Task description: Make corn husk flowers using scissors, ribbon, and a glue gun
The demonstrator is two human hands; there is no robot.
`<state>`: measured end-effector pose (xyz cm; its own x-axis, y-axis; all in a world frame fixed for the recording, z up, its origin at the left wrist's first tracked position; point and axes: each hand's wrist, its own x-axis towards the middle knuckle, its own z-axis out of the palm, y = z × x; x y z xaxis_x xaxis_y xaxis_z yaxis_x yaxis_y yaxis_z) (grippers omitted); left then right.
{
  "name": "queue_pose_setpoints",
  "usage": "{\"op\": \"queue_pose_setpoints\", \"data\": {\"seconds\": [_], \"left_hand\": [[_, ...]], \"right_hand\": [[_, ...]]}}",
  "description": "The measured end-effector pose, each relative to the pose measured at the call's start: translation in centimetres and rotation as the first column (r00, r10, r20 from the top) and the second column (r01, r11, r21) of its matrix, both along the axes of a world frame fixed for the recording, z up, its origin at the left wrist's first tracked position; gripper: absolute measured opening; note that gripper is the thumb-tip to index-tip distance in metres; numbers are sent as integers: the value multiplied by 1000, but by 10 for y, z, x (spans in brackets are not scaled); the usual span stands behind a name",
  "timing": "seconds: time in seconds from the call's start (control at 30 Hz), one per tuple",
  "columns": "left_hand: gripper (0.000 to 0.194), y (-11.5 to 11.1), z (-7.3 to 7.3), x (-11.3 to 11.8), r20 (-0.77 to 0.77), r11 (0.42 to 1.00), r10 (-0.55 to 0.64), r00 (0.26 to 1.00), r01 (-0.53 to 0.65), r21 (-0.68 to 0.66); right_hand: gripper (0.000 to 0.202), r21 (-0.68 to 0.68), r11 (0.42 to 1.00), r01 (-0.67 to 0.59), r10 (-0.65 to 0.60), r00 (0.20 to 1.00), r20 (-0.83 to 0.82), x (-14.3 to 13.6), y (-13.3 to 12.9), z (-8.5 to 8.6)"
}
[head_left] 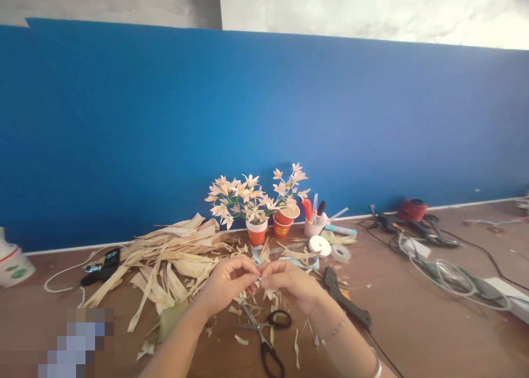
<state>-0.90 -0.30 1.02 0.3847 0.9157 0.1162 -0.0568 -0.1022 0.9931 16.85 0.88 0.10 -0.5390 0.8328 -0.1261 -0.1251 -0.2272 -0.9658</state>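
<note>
My left hand (230, 280) and my right hand (289, 283) meet over the middle of the table, fingertips pinched close together. Between them shows a small thin pale piece (259, 279), mostly hidden by the fingers, so its kind cannot be made out. Below the hands lie black-handled scissors (264, 339) with their blades apart, among cut scraps. Dry husk strips (177, 248) are heaped beside my left hand. A dark glue gun (346, 301) rests to the right of my right wrist. Behind the hands, husk flowers (239, 196) stand in a red and white paper cup (257, 233).
More flowers stand beside a second red cup (281, 228). Near it are a pen cup (314, 225), a white tape roll (319, 246) and a clear tape roll (340, 253). Tangled cables (438, 268) lie right. A blue panel (264, 113) bounds the table's back.
</note>
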Motion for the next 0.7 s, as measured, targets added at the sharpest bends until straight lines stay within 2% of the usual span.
{"op": "queue_pose_setpoints", "data": {"seconds": [0.07, 0.13, 0.17, 0.23, 0.3, 0.33, 0.53, 0.7], "left_hand": [[13, -1, 1, 1, -33, 999, 29, 999, -30, -14], [13, -1, 1, 2, -61, 996, 80, 995, -82, -27], [13, 0, 0, 3, -69, 994, 106, 992, -108, -30], [12, 1, -1, 5, -78, 989, 145, 986, -148, -29], [11, 2, -3, 6, -87, 985, 167, 982, -169, -26], [12, 2, -3, 7, -93, 985, 170, 981, -173, -24], [17, 1, -4, 7, -116, 986, 165, 979, -165, 4], [18, 0, -6, 11, -82, 976, 217, 973, -216, 17]], "right_hand": [[4, 59, 998, 25, -30, 995, 91, -2, -1, 1], [5, 248, 963, 107, -166, 959, 230, -4, -3, 3], [7, 372, 916, 147, -262, 924, 279, -6, -4, 4], [9, 593, 783, 190, -440, 842, 311, -9, -6, 4], [9, 710, 677, 192, -542, 783, 306, -11, -8, 5], [10, 731, 657, 184, -560, 768, 310, -12, -8, 6], [11, 698, 697, 165, -529, 775, 345, -11, -10, 12], [12, 708, 688, 159, -544, 758, 359, -10, -9, 10]]}}
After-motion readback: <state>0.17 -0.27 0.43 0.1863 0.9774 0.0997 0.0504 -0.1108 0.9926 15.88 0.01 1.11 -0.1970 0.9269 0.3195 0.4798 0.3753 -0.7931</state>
